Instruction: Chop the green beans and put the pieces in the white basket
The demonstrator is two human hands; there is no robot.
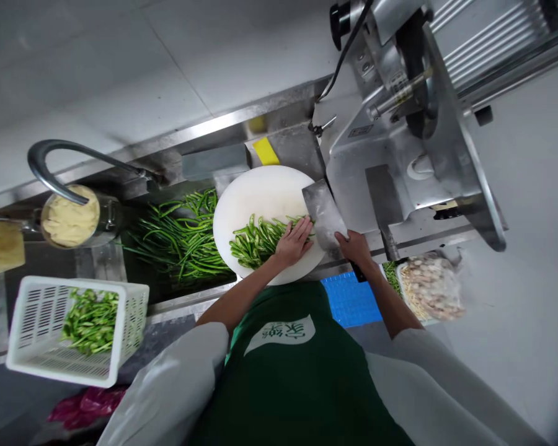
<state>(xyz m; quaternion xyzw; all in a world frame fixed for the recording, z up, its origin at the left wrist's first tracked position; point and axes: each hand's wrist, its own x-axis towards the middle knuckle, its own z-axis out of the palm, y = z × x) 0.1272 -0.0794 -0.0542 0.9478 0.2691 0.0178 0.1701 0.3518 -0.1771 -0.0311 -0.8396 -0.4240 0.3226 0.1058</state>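
Note:
My left hand (295,243) lies flat, fingers stretched out, over the right end of a heap of cut green peppers (255,243). The heap rests on a round white cutting board (255,192). In my right hand (354,246) is a cleaver (325,210), its broad blade over the board's right edge and the end of its black handle showing below my fist. The blade is just right of my left fingertips; whether it touches the board is hidden. Long whole green peppers (181,232) fill the sink left of the board.
A metal slicing machine (400,148) stands close on the right. Behind the board lie a yellow block (266,151) and a grey slab (214,162). To the left are a curved faucet (39,158), a pot of pale yellow food (72,217) and a white basket (65,371) holding greens.

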